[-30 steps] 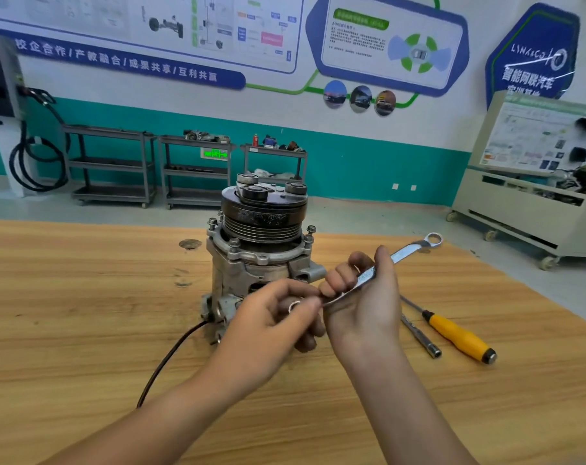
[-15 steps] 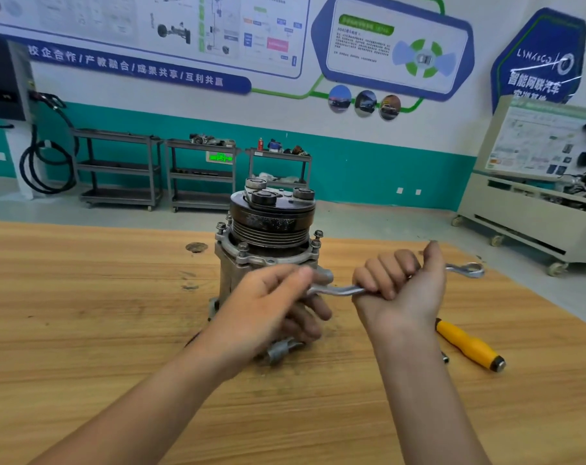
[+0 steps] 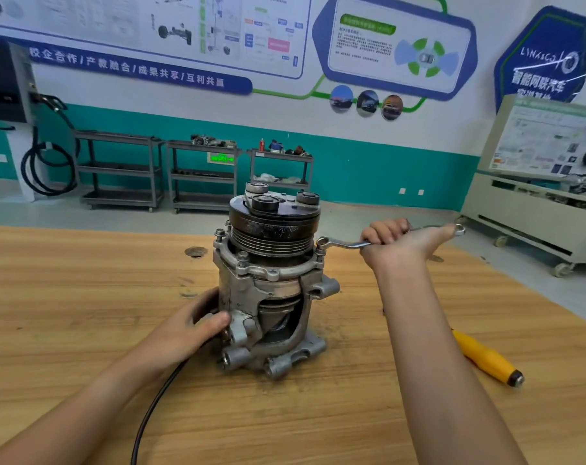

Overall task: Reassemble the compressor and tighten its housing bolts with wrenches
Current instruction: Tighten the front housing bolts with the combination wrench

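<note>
My left hand (image 3: pixel 191 327) grips the compressor (image 3: pixel 268 297), upright on the table (image 3: pixel 83 330); my right hand (image 3: pixel 399 243), fisted on the wrench (image 3: pixel 348 244), sits to its right, shaft level, ring end over the right-side bolt (image 3: pixel 320 251)

Both arms are bare from the lower edge of the view right up to the fingertips. The left forearm (image 3: pixel 93 407) is slim and smooth, looking broader close to the camera. The left hand (image 3: pixel 187 327) is bare as well, with a rounded, fairly short thumb. The right forearm (image 3: pixel 419 347) is long and lean, narrowing to a thin wrist. The right hand (image 3: pixel 402 245) is bare too; its fingers (image 3: pixel 382 229) are slender with rounded knuckles. The nails are too small to make out.
</note>
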A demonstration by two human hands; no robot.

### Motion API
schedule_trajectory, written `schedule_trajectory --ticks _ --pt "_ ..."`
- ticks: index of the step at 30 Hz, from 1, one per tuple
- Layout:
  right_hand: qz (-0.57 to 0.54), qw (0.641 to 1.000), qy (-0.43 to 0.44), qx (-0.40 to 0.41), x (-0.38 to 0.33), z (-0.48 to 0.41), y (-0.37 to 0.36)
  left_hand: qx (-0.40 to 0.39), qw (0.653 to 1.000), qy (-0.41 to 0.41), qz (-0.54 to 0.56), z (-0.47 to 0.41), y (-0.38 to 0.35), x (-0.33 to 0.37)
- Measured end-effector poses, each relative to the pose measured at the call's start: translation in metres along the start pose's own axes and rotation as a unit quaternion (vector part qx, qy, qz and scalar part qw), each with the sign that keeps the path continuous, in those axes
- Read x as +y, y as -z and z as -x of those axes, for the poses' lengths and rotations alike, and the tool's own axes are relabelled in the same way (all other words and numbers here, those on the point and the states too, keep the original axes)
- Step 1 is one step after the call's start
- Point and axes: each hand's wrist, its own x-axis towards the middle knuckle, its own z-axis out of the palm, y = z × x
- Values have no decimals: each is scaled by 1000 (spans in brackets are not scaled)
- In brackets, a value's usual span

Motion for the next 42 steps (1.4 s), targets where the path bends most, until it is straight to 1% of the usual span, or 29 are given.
schedule_trajectory --ticks 2,7,12,14,17,18,20,22,26,30,32,35,38,42 --pt "19 1000 5 -7 1 1 -2 2 1000 -14 8 0 0 0" --pt "63 997 40 -31 -1 5 -6 15 1000 -22 -17 0 -2 -4" --pt "26 997 62 -49 -8 8 -13 14 1000 -20 -19 1 -2 -3" --pt "19 994 82 -70 -14 10 -18 13 1000 -12 -19 1 -2 -2" --pt "39 986 119 -114 -18 14 -24 12 1000 -11 -11 1 -2 -2" --pt "50 984 117 -124 -18 15 -25 9 1000 -11 -9 2 -2 -1" --pt "63 984 83 -143 -16 15 -25 14 1000 -3 -14 3 -3 0" --pt "54 988 53 -137 -13 13 -24 31 999 -4 -26 7 -6 3" --pt "-30 993 56 -96 -10 2 -24 69 994 -32 -81 14 -14 4" --pt "-110 988 40 -97 -7 -6 -18 65 995 -37 -68 18 -13 8" --pt "-117 988 28 -94 -2 -7 -14 66 996 -37 -53 19 -12 9" --pt "-120 989 19 -84 2 -7 -10 66 995 -38 -67 20 -12 8" --pt "-111 990 40 -74 -1 -7 -7 73 995 -35 -65 20 -13 7" --pt "-75 991 66 -85 0 -5 -3 68 995 -38 -66 17 -13 4"
